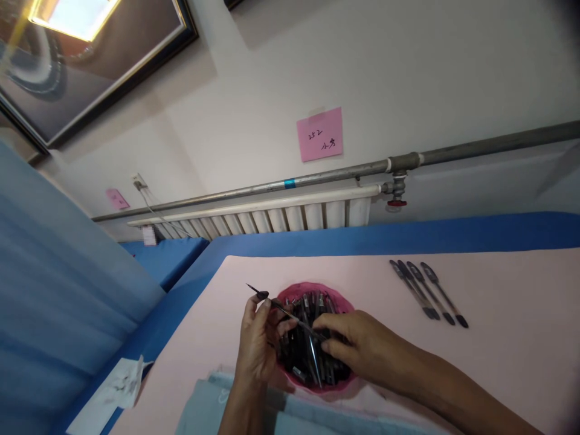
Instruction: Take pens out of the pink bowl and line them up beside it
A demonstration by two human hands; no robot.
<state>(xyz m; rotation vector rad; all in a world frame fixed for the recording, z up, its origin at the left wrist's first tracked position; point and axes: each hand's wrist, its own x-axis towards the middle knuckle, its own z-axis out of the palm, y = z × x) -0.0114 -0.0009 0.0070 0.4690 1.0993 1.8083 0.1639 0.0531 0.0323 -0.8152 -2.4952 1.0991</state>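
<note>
My left hand point(254, 347) pinches a slim dark stick point(290, 314), with a thin pointed tip and a small dark oval piece showing beyond the fingers. The stick slants down to the right across a pink basket point(312, 287), and its other end lies in the closed fingers of my right hand point(356, 343). Below both hands, many black and dark grey slender sticks point(312, 362) fill the basket, some with light printing. What exactly these sticks are, I cannot tell.
Several dark-ended sticks point(430, 293) lie side by side on the pink sheet point(512, 302) at right. Light blue cloth point(203, 405) is by the basket's near side. White paper point(111, 393) lies at lower left, near a blue curtain point(58, 290). A radiator point(272, 217) lines the wall.
</note>
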